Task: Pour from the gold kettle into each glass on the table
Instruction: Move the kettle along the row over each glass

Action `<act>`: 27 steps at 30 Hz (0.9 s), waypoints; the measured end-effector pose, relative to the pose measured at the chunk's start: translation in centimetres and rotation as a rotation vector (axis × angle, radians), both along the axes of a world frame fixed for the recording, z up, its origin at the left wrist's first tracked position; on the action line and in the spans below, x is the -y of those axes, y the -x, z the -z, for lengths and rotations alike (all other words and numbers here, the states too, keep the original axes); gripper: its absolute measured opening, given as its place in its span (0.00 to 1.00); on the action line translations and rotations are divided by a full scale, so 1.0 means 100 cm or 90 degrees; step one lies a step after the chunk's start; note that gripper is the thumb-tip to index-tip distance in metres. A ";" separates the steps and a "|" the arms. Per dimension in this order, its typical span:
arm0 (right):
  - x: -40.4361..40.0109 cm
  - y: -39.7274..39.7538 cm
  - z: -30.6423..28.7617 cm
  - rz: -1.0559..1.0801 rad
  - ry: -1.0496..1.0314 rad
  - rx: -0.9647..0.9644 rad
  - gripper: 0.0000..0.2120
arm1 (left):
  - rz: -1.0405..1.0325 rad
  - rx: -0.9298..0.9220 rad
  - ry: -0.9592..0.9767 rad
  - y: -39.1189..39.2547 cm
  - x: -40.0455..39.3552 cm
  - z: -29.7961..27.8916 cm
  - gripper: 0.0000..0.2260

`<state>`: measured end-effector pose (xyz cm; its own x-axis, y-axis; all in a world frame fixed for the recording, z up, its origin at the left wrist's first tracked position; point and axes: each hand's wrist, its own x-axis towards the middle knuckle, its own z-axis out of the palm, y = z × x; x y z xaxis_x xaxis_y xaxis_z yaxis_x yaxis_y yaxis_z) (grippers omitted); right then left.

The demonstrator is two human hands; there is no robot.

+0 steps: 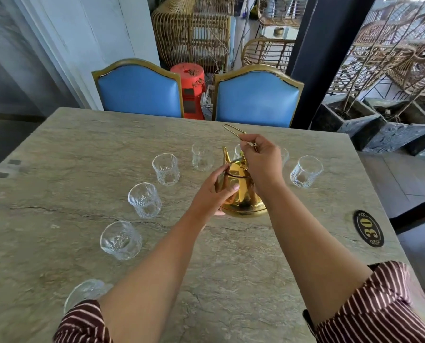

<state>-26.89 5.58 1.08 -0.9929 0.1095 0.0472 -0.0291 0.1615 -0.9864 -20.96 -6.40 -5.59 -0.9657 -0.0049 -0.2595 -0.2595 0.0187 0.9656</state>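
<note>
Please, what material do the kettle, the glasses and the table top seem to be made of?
Kettle: probably polished metal with a gold finish; it mirrors its surroundings. Glasses, for example this one: clear pressed glass with a moulded pattern; the table shows through. Table top: looks like matt grey-beige stone with veins and cracks, possibly an imitation.

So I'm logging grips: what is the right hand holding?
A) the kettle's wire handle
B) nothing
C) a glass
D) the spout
A: the right hand pinches the thin wire handle above the kettle, while the left hand steadies its body.
</note>
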 end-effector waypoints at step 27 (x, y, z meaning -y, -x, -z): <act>0.054 0.028 -0.014 -0.090 -0.263 -0.017 0.09 | -0.091 0.071 -0.105 0.000 0.021 -0.003 0.21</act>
